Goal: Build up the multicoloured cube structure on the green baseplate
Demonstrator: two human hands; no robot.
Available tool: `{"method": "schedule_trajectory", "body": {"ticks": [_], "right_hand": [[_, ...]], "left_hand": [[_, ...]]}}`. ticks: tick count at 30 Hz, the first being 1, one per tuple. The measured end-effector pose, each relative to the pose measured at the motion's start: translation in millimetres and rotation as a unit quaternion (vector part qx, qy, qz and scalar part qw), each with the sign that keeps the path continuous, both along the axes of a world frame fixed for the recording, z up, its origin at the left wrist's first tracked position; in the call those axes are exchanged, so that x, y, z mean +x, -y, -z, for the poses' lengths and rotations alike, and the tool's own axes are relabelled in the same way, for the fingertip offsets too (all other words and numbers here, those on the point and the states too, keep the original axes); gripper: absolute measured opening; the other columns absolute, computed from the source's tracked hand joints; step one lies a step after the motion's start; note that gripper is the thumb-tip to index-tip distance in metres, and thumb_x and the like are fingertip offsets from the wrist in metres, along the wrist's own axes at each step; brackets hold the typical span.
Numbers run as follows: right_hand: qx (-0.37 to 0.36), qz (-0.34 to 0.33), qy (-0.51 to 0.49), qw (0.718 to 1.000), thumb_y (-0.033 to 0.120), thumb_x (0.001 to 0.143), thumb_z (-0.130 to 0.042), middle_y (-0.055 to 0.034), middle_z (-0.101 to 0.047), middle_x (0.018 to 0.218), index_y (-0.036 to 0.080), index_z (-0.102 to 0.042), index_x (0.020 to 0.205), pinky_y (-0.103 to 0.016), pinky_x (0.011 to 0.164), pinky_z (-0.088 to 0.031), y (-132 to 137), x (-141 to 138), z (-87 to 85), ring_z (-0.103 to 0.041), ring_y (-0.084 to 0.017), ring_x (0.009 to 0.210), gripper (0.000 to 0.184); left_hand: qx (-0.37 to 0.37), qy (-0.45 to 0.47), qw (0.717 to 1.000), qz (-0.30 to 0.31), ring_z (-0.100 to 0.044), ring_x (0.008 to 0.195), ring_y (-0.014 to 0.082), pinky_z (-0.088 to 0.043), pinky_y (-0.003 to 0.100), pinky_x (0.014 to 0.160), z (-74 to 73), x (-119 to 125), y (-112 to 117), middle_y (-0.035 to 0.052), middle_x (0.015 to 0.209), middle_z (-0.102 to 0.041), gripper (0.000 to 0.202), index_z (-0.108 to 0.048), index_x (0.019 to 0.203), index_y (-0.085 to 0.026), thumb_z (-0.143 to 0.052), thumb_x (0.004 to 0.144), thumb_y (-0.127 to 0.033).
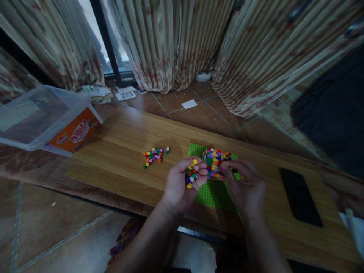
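Observation:
My left hand (182,182) is turned palm up and cupped around several small toy bricks (192,174) in yellow, white, orange, green and other colours. Just to its right, a multicoloured block built of toy bricks (216,159) stands on a green studded baseplate (213,195). My right hand (246,182) reaches over the right side of this block, thumb and forefinger brought together against its upper face. Whatever lies between those fingertips is too small and hidden to make out. Part of the block and plate is covered by both hands.
Loose toy bricks (153,155) lie in a small pile left of the plate on the wooden table (119,151). A clear plastic bin (45,117) with an orange label stands at the left end. At the right lies a black phone (300,197). Curtains (173,45) hang behind.

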State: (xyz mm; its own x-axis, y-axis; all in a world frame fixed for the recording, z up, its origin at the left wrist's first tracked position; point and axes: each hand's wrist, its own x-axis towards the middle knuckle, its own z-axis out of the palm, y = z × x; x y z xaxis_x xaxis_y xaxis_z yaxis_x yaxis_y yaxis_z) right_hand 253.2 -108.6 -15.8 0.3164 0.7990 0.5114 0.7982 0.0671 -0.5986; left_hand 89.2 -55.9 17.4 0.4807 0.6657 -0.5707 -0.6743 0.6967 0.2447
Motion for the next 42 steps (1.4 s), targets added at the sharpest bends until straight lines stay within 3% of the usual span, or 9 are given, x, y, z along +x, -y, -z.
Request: {"method": "schedule_trajectory", "body": {"ticks": [4,8,14,20,23,26,29,34,42], "right_hand": [[0.078,0.016,-0.013,0.997,0.028,0.085,-0.068,-0.0028,-0.07,0.082,0.021,-0.073,0.085,-0.031,0.067,-0.052,0,-12,-5.6,-0.065,-0.017,0.074,0.009],[0.091,-0.027,-0.031,0.995,0.021,0.083,-0.07,-0.0021,-0.07,0.085,0.021,-0.073,0.088,-0.03,0.069,-0.053,4,-28,-12.4,-0.066,-0.016,0.076,0.005],[0.108,-0.073,-0.051,0.99,0.011,0.081,-0.071,-0.0014,-0.071,0.09,0.023,-0.073,0.093,-0.03,0.076,-0.053,10,-47,-15.0,-0.067,-0.016,0.082,0.018],[0.114,-0.066,-0.06,0.989,0.012,0.081,-0.071,0.0002,-0.072,0.088,0.024,-0.073,0.094,-0.029,0.075,-0.052,12,-54,-17.6,-0.067,-0.015,0.08,0.018],[0.063,-0.051,-0.081,0.993,0.018,0.086,-0.067,-0.0003,-0.071,0.088,0.024,-0.072,0.091,-0.028,0.073,-0.051,0,-78,-21.6,-0.067,-0.015,0.08,0.009],[-0.034,-0.14,-0.099,0.985,0.023,0.091,-0.059,-0.0018,-0.07,0.087,0.023,-0.072,0.089,-0.028,0.073,-0.051,-28,-118,-19.3,-0.066,-0.015,0.082,0.013],[-0.102,-0.13,-0.045,0.985,0.026,0.09,-0.06,-0.0034,-0.069,0.086,0.022,-0.072,0.085,-0.029,0.074,-0.048,-63,-158,-7.4,-0.064,-0.017,0.082,0.013],[-0.2,-0.07,0.101,0.972,0.035,0.085,-0.068,-0.0068,-0.068,0.093,0.021,-0.069,0.086,-0.034,0.077,-0.044,-96,-190,15.2,-0.062,-0.024,0.092,0.014],[-0.259,-0.035,0.152,0.953,0.033,0.087,-0.063,-0.0086,-0.067,0.097,0.021,-0.068,0.087,-0.035,0.078,-0.039,-95,-191,19.9,-0.058,-0.024,0.095,0.013]], "left_hand": [[0.007,0.047,0.999,-0.024,-0.068,0.069,0.0152,-0.057,0.028,0.073,-1.4,1,1,0.0115,0.078,-0.071,0.019,-0.069,0.077,-0.008,-0.051,0.08,-0.014],[0.011,0.087,0.996,-0.031,-0.07,0.08,0.0187,-0.055,0.031,0.081,-4.5,1,2,0.0144,0.09,-0.073,0.026,-0.072,0.086,-0.006,-0.048,0.08,-0.016],[0.004,0.113,0.993,-0.043,-0.069,0.081,0.0185,-0.053,0.026,0.073,-4.4,3,4,0.0162,0.094,-0.072,0.033,-0.072,0.089,-0.004,-0.044,0.083,-0.019],[-0.044,0.091,0.989,-0.108,-0.058,0.058,0.01,-0.049,0.019,0.057,-1.3,-13,-6,0.0096,0.072,-0.066,0.029,-0.069,0.081,-0.006,-0.045,0.088,-0.02],[-0.005,0.089,0.978,-0.191,-0.057,0.058,0.009,-0.048,0.018,0.055,-3.0,-47,-24,0.0072,0.07,-0.063,0.03,-0.067,0.08,-0.008,-0.041,0.09,-0.016],[0.039,0.06,0.948,-0.311,-0.055,0.056,0.008,-0.046,0.017,0.052,-5.3,-89,-43,0.0053,0.067,-0.06,0.032,-0.064,0.078,-0.009,-0.036,0.092,-0.015],[0.048,0.023,0.92,-0.389,-0.054,0.054,0.0075,-0.044,0.017,0.051,-6.9,-122,-54,0.0047,0.065,-0.06,0.031,-0.062,0.079,-0.009,-0.034,0.092,-0.014],[0.032,0.03,0.918,-0.395,-0.053,0.055,0.0075,-0.043,0.017,0.052,-7.3,-145,-55,0.0043,0.066,-0.059,0.029,-0.061,0.083,-0.01,-0.034,0.092,-0.013],[0.04,0.026,0.928,-0.371,-0.054,0.058,0.0093,-0.045,0.019,0.054,-7.2,-142,-55,0.0055,0.07,-0.059,0.03,-0.062,0.087,-0.01,-0.034,0.092,-0.019]]}}
